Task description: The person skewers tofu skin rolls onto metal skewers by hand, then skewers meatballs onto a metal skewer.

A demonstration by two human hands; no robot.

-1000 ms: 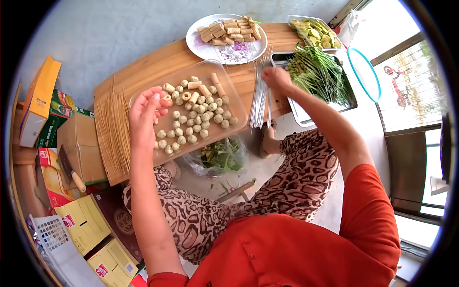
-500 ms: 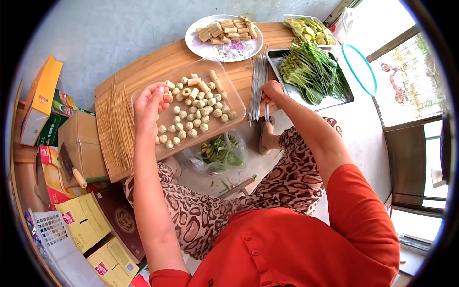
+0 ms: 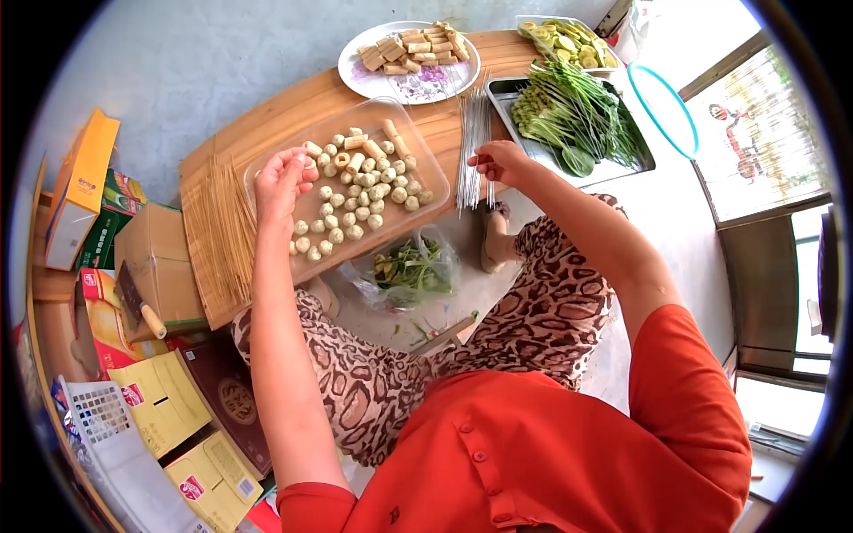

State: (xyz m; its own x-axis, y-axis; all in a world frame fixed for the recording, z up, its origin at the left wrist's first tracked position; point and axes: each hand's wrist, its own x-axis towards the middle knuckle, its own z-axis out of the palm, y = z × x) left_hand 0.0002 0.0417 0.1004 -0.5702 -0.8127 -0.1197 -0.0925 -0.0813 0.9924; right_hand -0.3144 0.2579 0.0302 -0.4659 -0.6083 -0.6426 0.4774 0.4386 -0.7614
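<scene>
My left hand (image 3: 283, 184) is closed in a pinch over the left side of a clear plastic tray (image 3: 433, 211). A small pale food piece (image 3: 310, 163) shows at its fingertips, mostly covered by them. In the tray lie many pale speckled balls (image 3: 362, 197) and a few short hollow tan rolls (image 3: 373, 149). My right hand (image 3: 502, 163) has its fingers curled together just above the right edge of a bundle of thin metal skewers (image 3: 473, 147). Whether a skewer is between those fingers cannot be made out.
An oval plate (image 3: 355, 82) of cut rolls sits at the table's back. To the right are a metal tray (image 3: 503, 86) of leafy greens and a container of sliced vegetables (image 3: 577, 44). Bamboo skewers (image 3: 218, 240) lie left; a knife (image 3: 142, 306) stands by cardboard boxes (image 3: 160, 258).
My right hand has lifted off the metal skewers, moving slightly up. My left hand stays by the tray's left side, its fingers turned and covering more of the piece. The view has shifted slightly.
</scene>
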